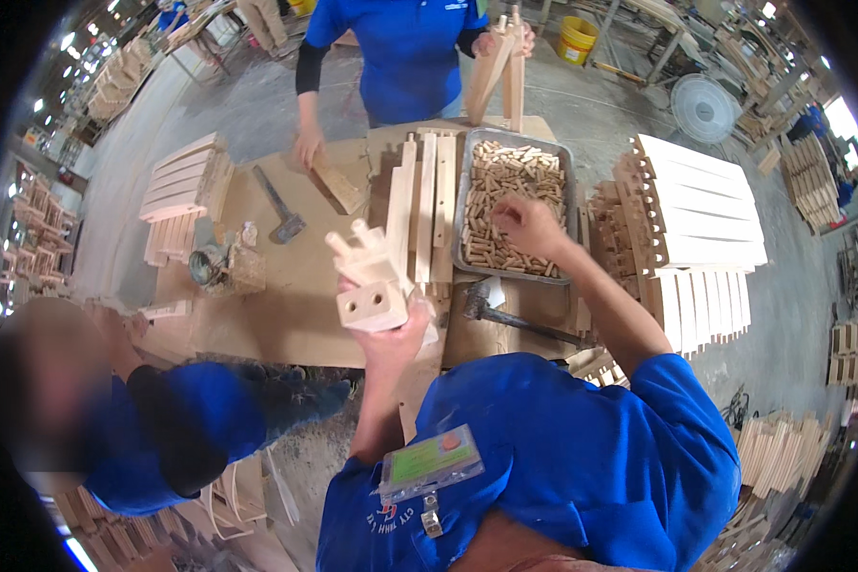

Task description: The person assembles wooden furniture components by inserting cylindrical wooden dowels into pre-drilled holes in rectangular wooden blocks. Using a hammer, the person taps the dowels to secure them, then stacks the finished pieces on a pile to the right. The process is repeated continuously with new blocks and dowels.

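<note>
Wooden pieces (pixel 377 303), one showing two holes, sit toward nine o'clock of centre, clamped in the person's left hand (pixel 405 334); the right hand (pixel 531 227), well apart at two o'clock, hovers over a tray (pixel 464 195) of dowels (pixel 507 170), its grip unclear. A hammer (pixel 522 323) lies at four o'clock on the worktop (pixel 305 324).

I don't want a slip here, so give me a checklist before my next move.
1. Left hand gripping the wooden piece: ok.
2. Two holes in its end face uncovered: ok.
3. Right hand at the tray of dowels: ok.
4. Dowel held in that hand: cannot tell.
5. Nearest hammer set down, out of both hands: ok.
</note>
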Demonstrator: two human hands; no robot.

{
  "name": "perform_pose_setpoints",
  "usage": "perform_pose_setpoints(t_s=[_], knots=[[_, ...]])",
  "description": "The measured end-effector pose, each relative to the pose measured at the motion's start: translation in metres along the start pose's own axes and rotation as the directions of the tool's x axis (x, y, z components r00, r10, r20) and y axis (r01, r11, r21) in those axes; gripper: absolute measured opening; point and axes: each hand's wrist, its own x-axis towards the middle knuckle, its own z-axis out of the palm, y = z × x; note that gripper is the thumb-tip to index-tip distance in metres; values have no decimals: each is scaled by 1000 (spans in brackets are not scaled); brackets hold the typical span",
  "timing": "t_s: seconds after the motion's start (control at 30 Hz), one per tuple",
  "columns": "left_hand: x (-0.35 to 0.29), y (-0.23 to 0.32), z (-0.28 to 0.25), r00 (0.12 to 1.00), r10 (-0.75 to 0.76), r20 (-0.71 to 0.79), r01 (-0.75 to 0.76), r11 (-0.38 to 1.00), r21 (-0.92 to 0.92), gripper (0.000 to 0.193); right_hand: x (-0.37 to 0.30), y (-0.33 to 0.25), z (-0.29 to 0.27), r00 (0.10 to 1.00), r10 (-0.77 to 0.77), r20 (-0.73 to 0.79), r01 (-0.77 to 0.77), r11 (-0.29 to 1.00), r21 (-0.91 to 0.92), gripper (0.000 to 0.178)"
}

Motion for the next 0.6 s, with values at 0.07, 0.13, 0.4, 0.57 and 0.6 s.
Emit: perform_pose_setpoints(t_s=[0.07,0.13,0.4,0.57,0.6], knots=[[1,-1,7,1000,-15,-10,14,1000,-19,72,5,-61,-31,993,-116,-24,119,979,165,18],[12,10,14,1000,12,-15,-15,982,-186,69,-2,-127,-63,982,-186,19,171,936,307,19],[15,0,14,997,-7,75,13,996,-85,80,-21,-279,-94,586,-717,377,793,604,-84,22],[13,9,15,996,-24,83,27,999,-36,81,-3,-296,-84,460,-678,573,873,463,-153,24],[14,9,15,997,-16,80,18,1000,-26,82,-3,-300,-86,437,-673,597,882,449,-139,23]])
